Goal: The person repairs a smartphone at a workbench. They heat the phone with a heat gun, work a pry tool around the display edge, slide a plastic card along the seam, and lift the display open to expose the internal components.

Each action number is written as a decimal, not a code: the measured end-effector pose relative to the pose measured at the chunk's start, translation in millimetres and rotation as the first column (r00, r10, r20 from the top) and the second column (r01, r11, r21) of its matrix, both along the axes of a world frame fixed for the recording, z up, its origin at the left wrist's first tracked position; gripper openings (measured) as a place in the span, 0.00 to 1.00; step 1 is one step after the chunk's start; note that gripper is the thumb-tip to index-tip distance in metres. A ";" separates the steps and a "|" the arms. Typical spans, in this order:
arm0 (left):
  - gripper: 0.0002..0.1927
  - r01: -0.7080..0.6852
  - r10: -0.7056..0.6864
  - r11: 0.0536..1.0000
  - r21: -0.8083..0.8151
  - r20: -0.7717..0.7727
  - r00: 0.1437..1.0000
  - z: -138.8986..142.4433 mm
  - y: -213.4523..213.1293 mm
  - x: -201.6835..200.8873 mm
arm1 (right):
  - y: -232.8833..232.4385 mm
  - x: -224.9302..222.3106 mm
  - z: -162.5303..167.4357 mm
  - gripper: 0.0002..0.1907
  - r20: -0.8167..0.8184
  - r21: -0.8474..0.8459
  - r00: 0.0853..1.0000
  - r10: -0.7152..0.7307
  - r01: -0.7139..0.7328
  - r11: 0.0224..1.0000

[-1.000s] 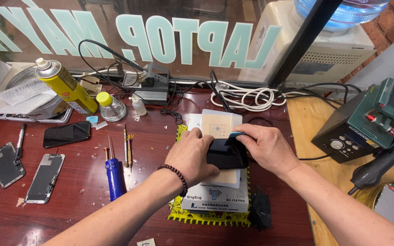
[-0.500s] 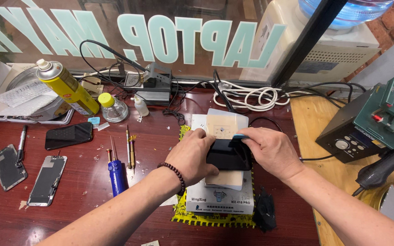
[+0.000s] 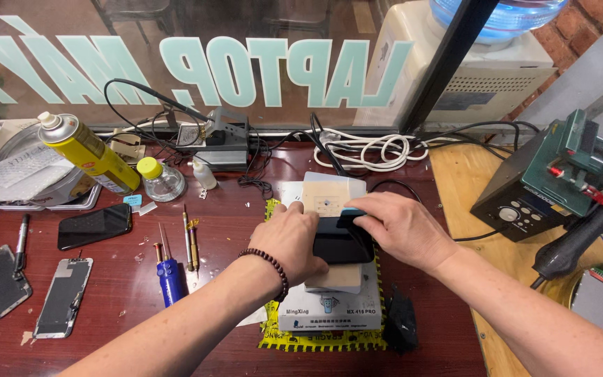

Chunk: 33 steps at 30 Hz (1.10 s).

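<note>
While both lie on the black phone (image 3: 340, 241), left hand (image 3: 294, 237) and right hand (image 3: 399, 230) keep a closed grip on it.

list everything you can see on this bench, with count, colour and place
phone: 1, black, on the white plate, under both hands
heating plate: 1, white, on the yellow mat
mat: 1, yellow, centre front
spray can: 1, yellow, back left
bottle: 1, clear, yellow cap, beside the can
screwdriver: 1, blue, left of the mat
phone screens: 2, dark, front left
dark phone: 1, left
cable: 1, white, coiled at back
station: 1, green and black, right
left hand: on the phone's left edge
right hand: on its right edge
</note>
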<state>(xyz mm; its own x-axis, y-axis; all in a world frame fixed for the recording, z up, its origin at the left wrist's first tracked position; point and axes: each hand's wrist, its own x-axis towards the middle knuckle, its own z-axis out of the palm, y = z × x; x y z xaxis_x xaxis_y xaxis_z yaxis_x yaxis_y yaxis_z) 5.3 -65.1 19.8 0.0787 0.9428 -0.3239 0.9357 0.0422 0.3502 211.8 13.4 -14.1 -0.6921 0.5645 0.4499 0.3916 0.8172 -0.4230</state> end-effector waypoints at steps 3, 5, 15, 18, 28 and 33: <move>0.29 0.008 -0.008 1.000 0.021 0.000 1.000 -2.7 2.6 0.4 | 0.4 0.0 0.2 0.10 0.080 -0.157 0.991 -0.106 0.118 0.981; 0.29 0.014 -0.017 0.998 0.067 0.041 0.999 -6.6 1.8 -0.4 | -3.7 -0.6 -2.5 0.09 0.034 -0.174 0.987 -0.158 0.162 0.971; 0.29 0.015 -0.022 0.994 0.112 0.063 0.998 -11.7 -0.9 -3.8 | -9.4 -8.5 -14.7 0.09 -0.060 -0.170 0.978 -0.200 0.187 0.968; 0.28 0.004 -0.007 0.998 0.065 0.057 0.998 -3.2 -0.4 -2.2 | -11.2 -8.3 -11.5 0.10 0.058 -0.271 0.966 -0.250 0.257 0.928; 0.16 -0.602 0.395 0.722 0.341 0.512 0.763 -56.1 28.0 -95.2 | -35.1 -23.3 31.8 0.13 -0.095 -0.251 0.841 -0.533 0.497 0.830; 0.23 -0.790 0.597 0.479 0.384 0.517 0.613 -126.9 74.2 -197.0 | -54.0 -45.0 43.2 0.07 -0.092 -0.304 0.828 -0.553 0.506 0.807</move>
<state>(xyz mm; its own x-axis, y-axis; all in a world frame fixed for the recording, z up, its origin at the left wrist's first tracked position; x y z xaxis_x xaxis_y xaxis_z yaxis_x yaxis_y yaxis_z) -191.7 9.1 -107.1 -0.6900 0.7070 0.1550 0.5341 0.3530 0.7682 166.8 -40.6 29.2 -0.1785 0.9309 0.3186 0.6347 0.3563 -0.6857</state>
